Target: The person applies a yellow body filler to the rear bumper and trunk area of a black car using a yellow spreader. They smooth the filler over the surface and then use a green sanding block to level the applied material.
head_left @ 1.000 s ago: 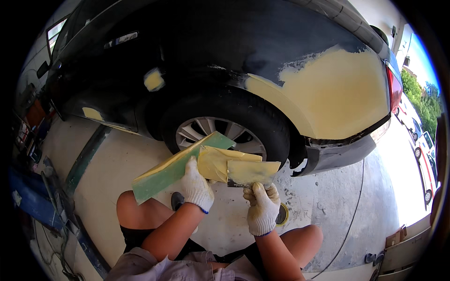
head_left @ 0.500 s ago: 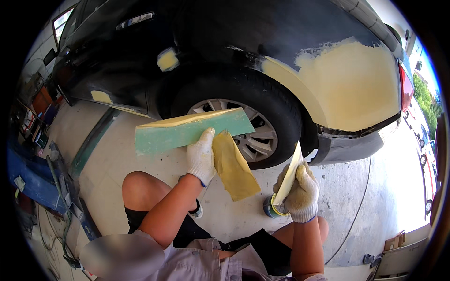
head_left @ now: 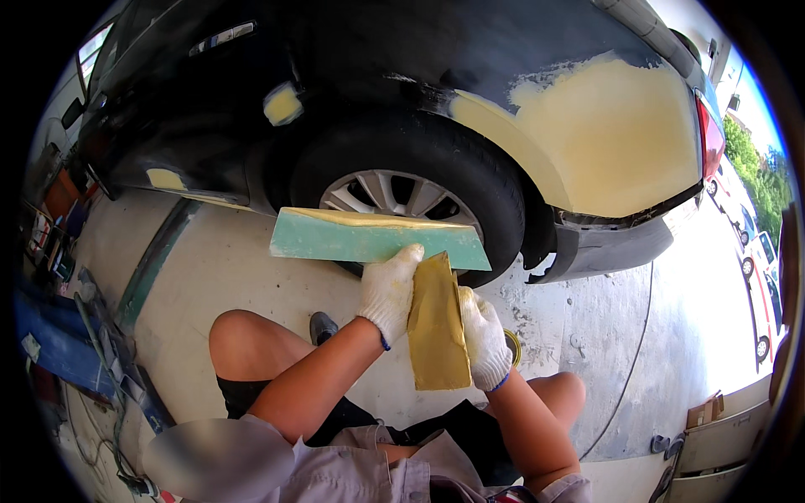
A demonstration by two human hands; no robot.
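My left hand (head_left: 387,293), in a white knitted glove, is closed on a long mint-green spreader (head_left: 327,241) with yellow paste along its top edge. A yellow paste-covered flat piece (head_left: 438,335) hangs upright beside that thumb, held with the spreader. My right hand (head_left: 485,344), also gloved, is closed just behind the right edge of the yellow piece, touching or nearly touching it; what it grips is hidden there. Beyond the spreader are the silver-rimmed car wheel (head_left: 387,189) and a dark rear panel with a broad cream-yellow filler patch (head_left: 620,138).
A tin (head_left: 514,344) stands on the concrete floor (head_left: 184,277), partly behind my right hand. Blue metal equipment (head_left: 59,335) with hoses is at the left, a cable (head_left: 637,360) runs along the right, and boxes (head_left: 704,411) sit at lower right. Parked vehicles (head_left: 759,277) show outside.
Over the last half second the green spreader moved slightly right and down. My right hand came in leftward behind the yellow piece, and the small spreader it held is now out of sight.
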